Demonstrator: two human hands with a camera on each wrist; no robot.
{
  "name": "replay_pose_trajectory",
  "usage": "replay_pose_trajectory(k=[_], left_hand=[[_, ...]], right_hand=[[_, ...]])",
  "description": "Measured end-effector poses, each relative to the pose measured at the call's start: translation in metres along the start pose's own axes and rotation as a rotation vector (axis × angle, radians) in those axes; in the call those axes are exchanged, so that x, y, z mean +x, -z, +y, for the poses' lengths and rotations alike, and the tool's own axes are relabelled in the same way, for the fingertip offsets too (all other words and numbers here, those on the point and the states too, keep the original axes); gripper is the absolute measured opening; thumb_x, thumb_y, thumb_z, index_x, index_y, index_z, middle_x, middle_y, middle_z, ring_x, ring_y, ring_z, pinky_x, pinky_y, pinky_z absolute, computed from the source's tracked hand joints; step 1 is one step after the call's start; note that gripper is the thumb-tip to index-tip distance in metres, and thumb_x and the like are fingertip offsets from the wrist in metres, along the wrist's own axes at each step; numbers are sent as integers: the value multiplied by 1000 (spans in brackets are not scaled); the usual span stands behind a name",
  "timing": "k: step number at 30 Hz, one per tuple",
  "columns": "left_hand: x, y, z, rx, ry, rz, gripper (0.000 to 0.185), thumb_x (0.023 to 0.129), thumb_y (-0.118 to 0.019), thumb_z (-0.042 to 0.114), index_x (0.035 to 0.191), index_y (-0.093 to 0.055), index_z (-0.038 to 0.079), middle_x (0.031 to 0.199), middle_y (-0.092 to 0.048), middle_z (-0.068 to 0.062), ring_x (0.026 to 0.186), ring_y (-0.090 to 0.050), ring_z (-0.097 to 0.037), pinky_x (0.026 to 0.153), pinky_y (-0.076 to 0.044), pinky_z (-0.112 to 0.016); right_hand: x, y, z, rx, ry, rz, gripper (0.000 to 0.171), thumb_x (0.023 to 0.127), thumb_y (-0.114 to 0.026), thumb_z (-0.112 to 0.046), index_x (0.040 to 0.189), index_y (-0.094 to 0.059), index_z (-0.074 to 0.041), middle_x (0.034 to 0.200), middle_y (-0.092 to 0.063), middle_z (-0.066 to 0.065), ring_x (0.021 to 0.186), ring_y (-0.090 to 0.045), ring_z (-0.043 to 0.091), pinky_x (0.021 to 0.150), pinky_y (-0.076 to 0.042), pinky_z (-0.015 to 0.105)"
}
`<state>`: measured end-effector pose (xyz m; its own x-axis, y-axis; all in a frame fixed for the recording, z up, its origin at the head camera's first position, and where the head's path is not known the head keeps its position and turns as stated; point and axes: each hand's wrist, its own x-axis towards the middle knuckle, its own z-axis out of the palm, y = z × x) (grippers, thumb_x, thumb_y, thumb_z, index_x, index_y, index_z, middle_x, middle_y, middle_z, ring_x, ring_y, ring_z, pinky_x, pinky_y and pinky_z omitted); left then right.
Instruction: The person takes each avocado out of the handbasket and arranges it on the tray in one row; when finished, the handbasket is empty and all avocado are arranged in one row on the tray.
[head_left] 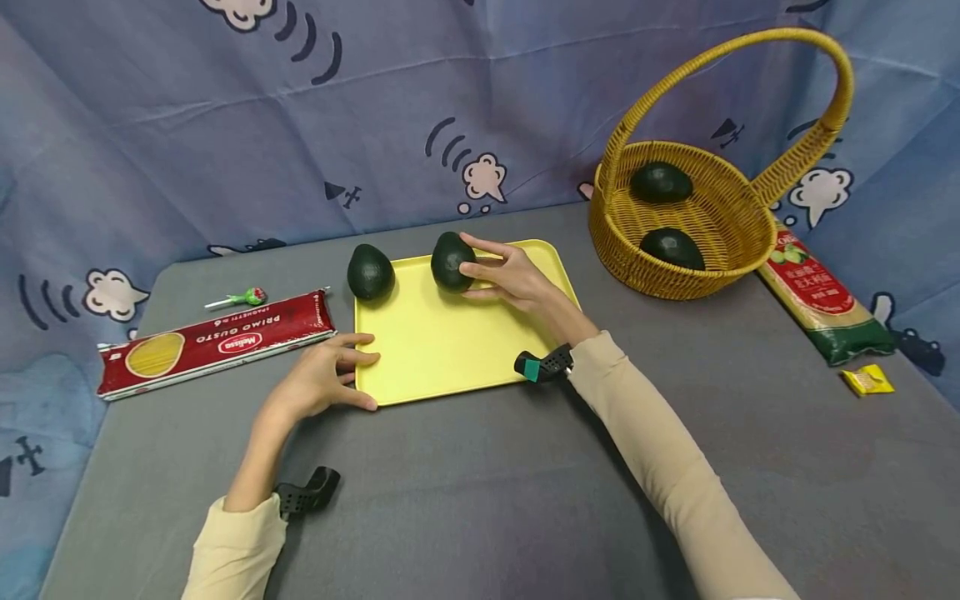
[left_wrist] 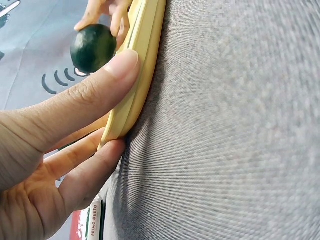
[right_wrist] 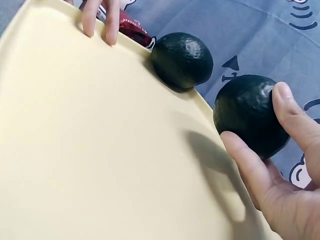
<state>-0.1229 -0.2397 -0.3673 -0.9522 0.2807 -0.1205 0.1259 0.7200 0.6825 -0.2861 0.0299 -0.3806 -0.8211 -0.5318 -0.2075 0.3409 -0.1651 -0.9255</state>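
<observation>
On the grey table [head_left: 480, 500] there's a yellow tray [head_left: 450, 350], and both hands are busy with it. The right hand [head_left: 506, 279] has its fingers and thumb wrapped around a dark avocado [head_left: 448, 260] at the far side of the tray; the right wrist cam shows the thumb on one side and fingers on the other, so it's a proper hold, and the shadow underneath makes it look like it's just above the tray floor, though I can't say for sure it's clear of it. A second avocado [head_left: 370, 272] sits at the tray's far left corner, right on or against the rim, a little apart from the held one. The left hand [head_left: 322, 379] is on the tray's near left corner: thumb pressed along the top of the rim, fingers tucked at the edge below, so it pinches the rim lightly. Left of the tray lies a red spaghetti pack [head_left: 213, 342], and just behind that a small lollipop [head_left: 240, 298]. Over on the right is a wicker basket [head_left: 622, 242] with a tall handle and two more avocados in it, well apart from the tray. Beside the basket lies another pasta pack [head_left: 821, 304], and near its end a little yellow wrapper [head_left: 866, 381]. Blue cartoon cloth hangs behind everything.
</observation>
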Motion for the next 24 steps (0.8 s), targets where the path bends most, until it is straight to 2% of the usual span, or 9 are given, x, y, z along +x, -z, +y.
replay_pose_trajectory(k=[8,16,24], left_hand=[[0,0,1,7,-8,1,63,67,-88,14,120,-63,-8,139,-47,-22,111,-60,-32,88,-54,-39],[-1,1,0,16,-7,-1,63,67,-88,15,121,-63,-8,139,-47,-21,111,-61,-32,88,-54,-39],[-1,0,1,1,-2,-6,62,68,-88,13,121,-63,-8,139,-47,-22,112,-60,-33,88,-53,-39]], right_hand=[[16,-10,3,-79,-1,52,59,90,-61,4,143,-47,-16,142,-43,19,122,-51,37,81,-55,46],[29,-20,8,-217,31,52,60,86,-67,3,141,-50,-16,132,-54,21,115,-58,35,78,-57,44],[37,-30,5,-213,20,19,60,85,-67,4,141,-51,-14,133,-53,17,114,-58,33,78,-58,43]])
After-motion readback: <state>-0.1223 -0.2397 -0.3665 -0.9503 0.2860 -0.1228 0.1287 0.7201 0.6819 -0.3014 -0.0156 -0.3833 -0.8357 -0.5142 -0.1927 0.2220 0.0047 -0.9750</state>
